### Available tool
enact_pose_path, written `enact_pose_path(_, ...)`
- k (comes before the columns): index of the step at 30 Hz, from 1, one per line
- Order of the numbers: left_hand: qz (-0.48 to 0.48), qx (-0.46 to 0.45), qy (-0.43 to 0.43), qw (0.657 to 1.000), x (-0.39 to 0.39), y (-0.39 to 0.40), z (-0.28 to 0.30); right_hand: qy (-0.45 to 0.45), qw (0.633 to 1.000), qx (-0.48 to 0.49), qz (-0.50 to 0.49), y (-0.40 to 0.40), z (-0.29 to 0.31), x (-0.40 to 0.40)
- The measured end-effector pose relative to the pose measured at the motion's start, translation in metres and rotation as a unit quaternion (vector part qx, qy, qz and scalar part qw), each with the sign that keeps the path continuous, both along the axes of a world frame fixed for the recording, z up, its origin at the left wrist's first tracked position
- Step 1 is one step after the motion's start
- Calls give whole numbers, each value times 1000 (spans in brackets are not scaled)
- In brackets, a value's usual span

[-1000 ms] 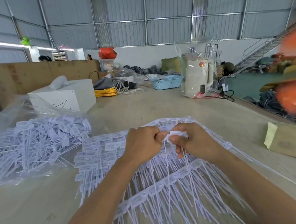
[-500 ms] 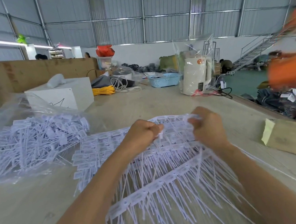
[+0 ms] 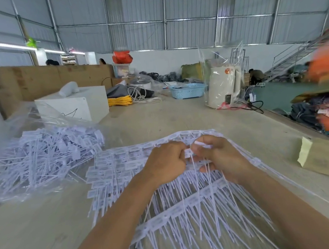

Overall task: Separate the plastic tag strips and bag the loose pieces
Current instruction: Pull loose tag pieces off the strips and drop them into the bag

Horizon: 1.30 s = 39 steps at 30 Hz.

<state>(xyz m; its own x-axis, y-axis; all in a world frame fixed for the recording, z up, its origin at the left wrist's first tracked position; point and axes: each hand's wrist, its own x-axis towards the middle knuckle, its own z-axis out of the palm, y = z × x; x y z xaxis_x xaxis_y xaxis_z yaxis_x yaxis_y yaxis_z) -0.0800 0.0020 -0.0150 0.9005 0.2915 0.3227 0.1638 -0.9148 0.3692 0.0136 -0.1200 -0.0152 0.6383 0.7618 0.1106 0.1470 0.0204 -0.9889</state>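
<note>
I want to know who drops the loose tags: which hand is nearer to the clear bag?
Left. The left hand is right of the bag, apart from it; the right hand lies farther right.

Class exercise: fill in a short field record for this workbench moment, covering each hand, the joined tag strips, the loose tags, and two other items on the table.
left hand: curled, pinching a tag head at the top of the strips
right hand: curled, pinching the neighbouring tag
tag strips: white, still joined in rows, spread under both hands
loose tags: heaped inside a clear plastic bag, to the left
white box: behind the bag
blue basket: far side of the table
</note>
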Motion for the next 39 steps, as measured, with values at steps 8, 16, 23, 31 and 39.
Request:
enact_pose_path(8, -49, -97, -71, 992, 1, -7, 0, -69, 996, 42, 33, 2, -6, -3)
enact_pose_path(16, 52, 11, -27, 998, -3, 11, 0, -147, 988, 30, -37, -4, -2, 3)
enact_pose_path(23, 92, 90, -53, 990, 4, 6, -6, -169, 985, -3, -43, 2, -7, 7)
enact_pose_path(31, 38, -146, -97, 984, 7, 4, -4, -251, 961, 9, -112, 5, -8, 9)
enact_pose_path(39, -29, -386, -115, 915, 11, 17, -2, -396, 881, 59, -254, -14, 2, 25)
